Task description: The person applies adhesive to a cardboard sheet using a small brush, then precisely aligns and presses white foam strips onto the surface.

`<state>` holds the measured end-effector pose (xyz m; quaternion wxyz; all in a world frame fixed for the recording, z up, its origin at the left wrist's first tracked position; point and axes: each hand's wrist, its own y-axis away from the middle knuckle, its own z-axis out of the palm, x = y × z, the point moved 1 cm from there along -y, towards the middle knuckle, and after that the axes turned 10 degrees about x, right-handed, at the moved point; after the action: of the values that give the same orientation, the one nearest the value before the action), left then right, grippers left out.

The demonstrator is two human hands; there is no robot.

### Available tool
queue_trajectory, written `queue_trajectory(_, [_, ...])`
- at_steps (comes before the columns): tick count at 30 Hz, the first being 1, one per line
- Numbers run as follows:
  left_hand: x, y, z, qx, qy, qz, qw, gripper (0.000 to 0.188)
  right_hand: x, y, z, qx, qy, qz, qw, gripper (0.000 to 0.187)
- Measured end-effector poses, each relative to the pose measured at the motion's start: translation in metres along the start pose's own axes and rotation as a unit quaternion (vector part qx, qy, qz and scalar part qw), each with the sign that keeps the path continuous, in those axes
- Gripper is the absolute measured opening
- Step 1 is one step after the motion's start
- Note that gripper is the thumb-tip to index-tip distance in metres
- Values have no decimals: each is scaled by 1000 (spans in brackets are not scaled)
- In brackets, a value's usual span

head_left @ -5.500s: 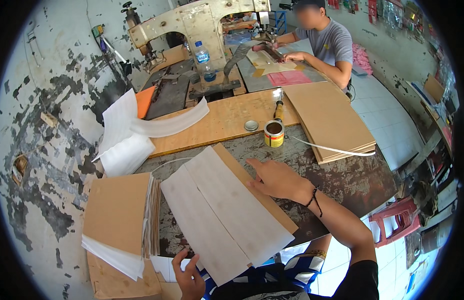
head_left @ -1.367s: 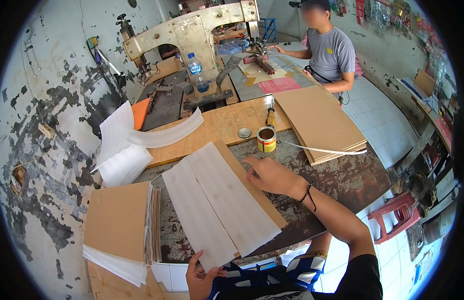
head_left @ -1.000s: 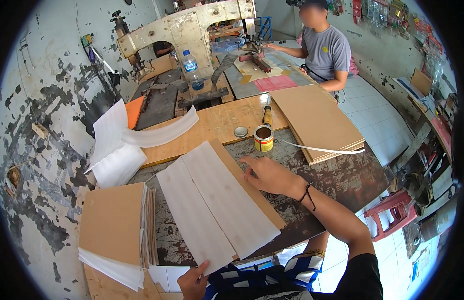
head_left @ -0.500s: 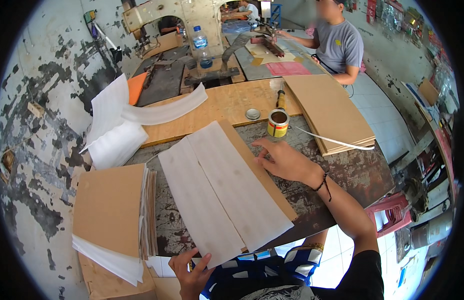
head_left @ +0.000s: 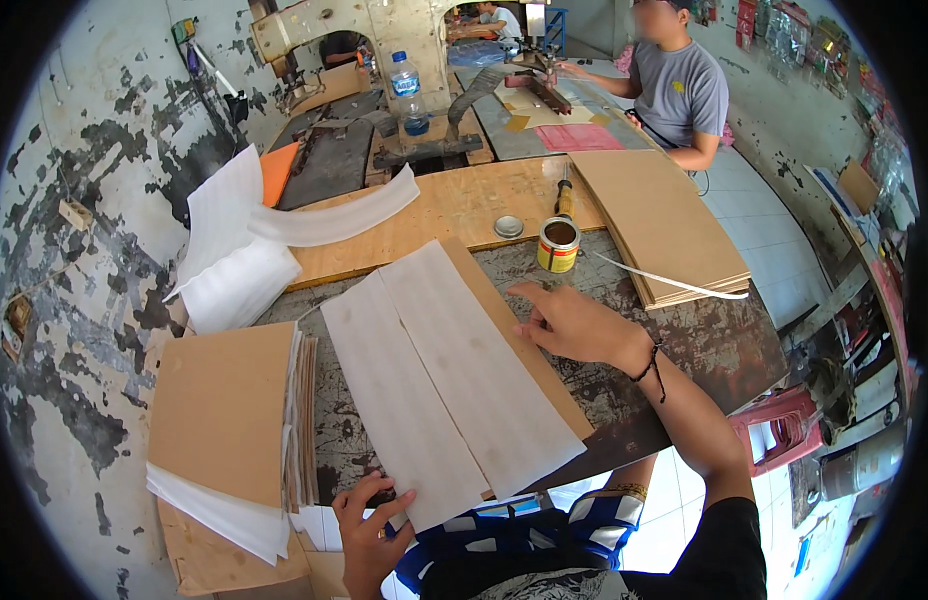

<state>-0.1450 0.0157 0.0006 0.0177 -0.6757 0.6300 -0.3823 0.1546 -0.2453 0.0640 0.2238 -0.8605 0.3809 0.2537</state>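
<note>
A brown cardboard panel (head_left: 481, 287) lies slanted on the worn dark table, mostly covered by two strips of thin white foam sheet (head_left: 454, 365) with a narrow seam between them. My left hand (head_left: 372, 525) is at the foam's near left corner, fingers apart, the thumb lying at its edge. Over the panel's right border rests my right hand (head_left: 582, 325), index finger stretched out and the others loosely bent, holding nothing. Beyond it stands an opened yellow-and-red can (head_left: 558, 250) of dark contents, its round lid (head_left: 508, 227) lying to the left.
Cardboard panels with foam are stacked (head_left: 224, 410) at left; more cardboard (head_left: 664, 220) is piled at right, a white strip across it. Loose foam (head_left: 239, 280) lies behind left. A water bottle (head_left: 408, 95) stands by a large machine (head_left: 384, 35). Another person (head_left: 679, 95) sits far right.
My left hand has shifted slightly up and its fingers sit closer along the foam corner. The panel and foam lie almost the same; the view has moved slightly.
</note>
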Motion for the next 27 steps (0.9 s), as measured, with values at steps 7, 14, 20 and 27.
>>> queue_trajectory(7, [22,-40,-29,-74,74,41,994,42,9,1,2,-21,-23,-25,999,58])
queue_trajectory(14, [52,-89,35,-240,-35,149,959,78,16,1,2,-21,-9,-38,999,60])
queue_trajectory(20, [35,-75,48,-265,-72,171,946,91,1,1,-1,-29,-2,-38,999,63])
queue_trajectory(27, [37,-111,34,-329,-65,170,927,90,3,3,3,-17,28,-61,998,64])
